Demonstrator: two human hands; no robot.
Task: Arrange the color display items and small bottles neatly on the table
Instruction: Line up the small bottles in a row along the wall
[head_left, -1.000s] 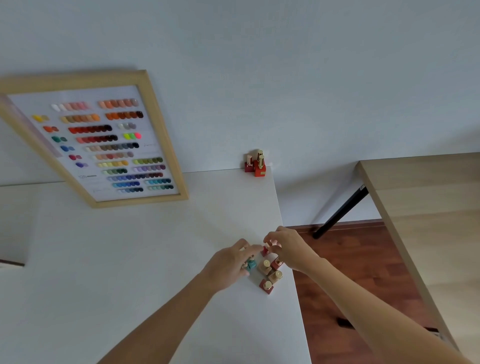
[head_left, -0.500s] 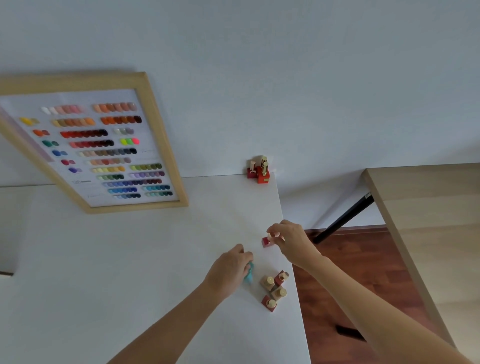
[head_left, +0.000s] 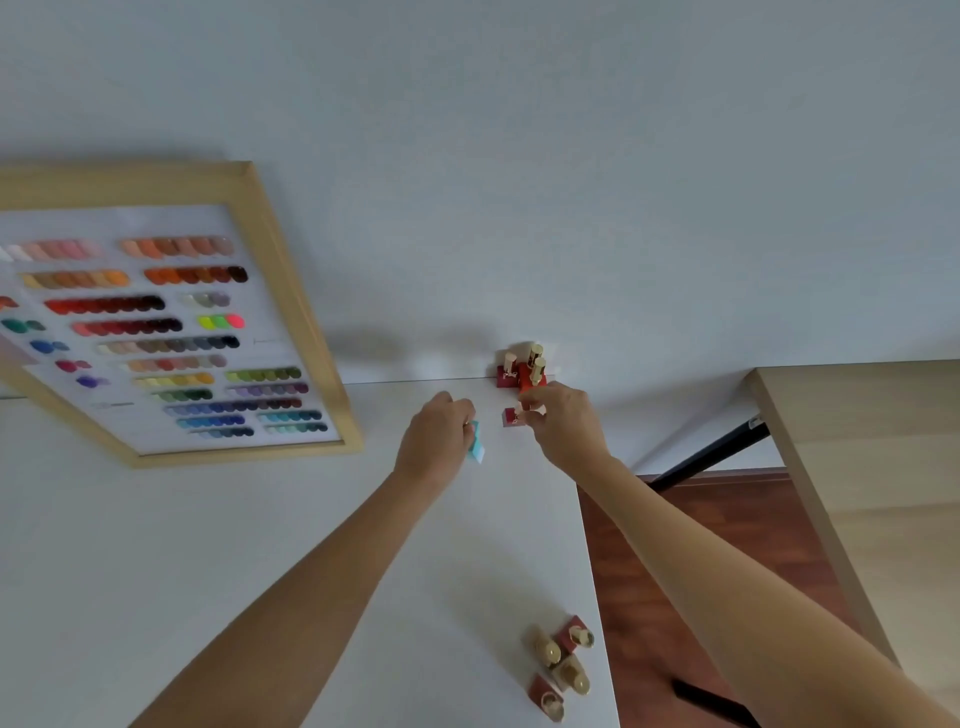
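My left hand (head_left: 436, 436) grips a small teal bottle (head_left: 476, 446), held tilted just above the white table (head_left: 208, 545). A small dark red bottle (head_left: 510, 416) is pinched in my right hand (head_left: 563, 423), close to a cluster of red bottles with gold caps (head_left: 522, 368) standing against the wall at the table's far right corner. Several more small bottles (head_left: 558, 662), red and beige with gold caps, lie grouped near the table's right edge close to me. A wood-framed colour swatch display (head_left: 171, 322) leans against the wall on the left.
The table's right edge drops to a reddish wood floor (head_left: 675, 571). A second, light wood table (head_left: 872, 467) with a black leg stands to the right. A plain pale wall rises behind.
Both hands have moved away from the near bottle group toward the far corner, each carrying a bottle. The view has tilted, so the near group now sits low in frame.
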